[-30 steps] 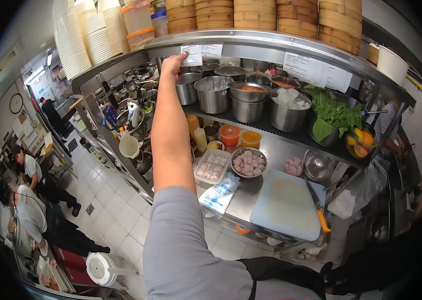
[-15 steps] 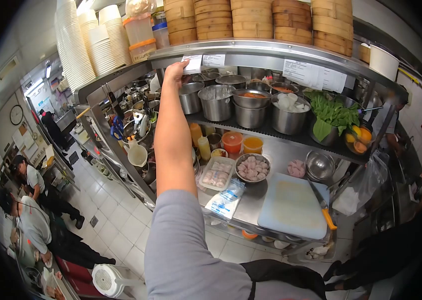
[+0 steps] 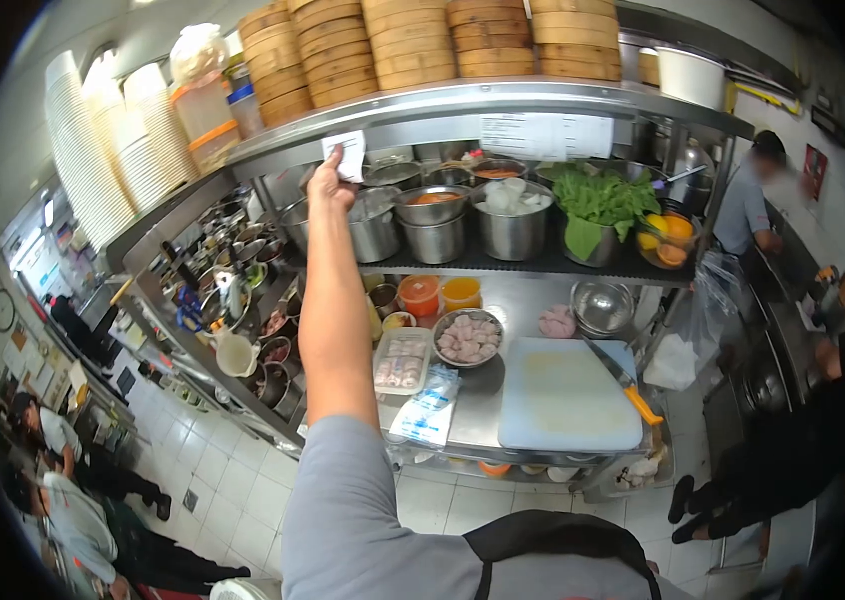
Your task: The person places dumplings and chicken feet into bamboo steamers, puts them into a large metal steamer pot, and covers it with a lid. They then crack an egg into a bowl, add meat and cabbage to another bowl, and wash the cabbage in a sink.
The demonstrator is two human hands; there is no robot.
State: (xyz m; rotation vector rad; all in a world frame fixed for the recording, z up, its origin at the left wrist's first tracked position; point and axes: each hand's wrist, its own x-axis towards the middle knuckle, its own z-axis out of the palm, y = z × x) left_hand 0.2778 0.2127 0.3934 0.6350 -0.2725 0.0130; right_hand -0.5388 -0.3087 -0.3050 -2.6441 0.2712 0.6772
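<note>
While steel shelf [image 3: 443, 97] spans view, five bamboo steamer stacks [image 3: 408, 45] stand along top. One cutting board [image 3: 570, 400] by front edge of counter [image 3: 483, 405]. Sheets [image 3: 518, 135], probably two, hang right of slip [image 3: 347, 152]. Left hand [image 3: 331, 190], nearer arm's, pinches that single slip near shelf edge's left end; slip beyond thumb, long axis roughly upright. Right hand out of view.

We wear a plain grey shirt [image 3: 423, 555] whose short sleeve [image 3: 343, 480] ends in a straight hem above the elbow, leaving our left forearm [image 3: 336, 320] and left hand [image 3: 333, 188] bare. A black apron [image 3: 558, 532] curves across the grey cloth, with a narrow black strap [image 3: 486, 580] at one side.
</note>
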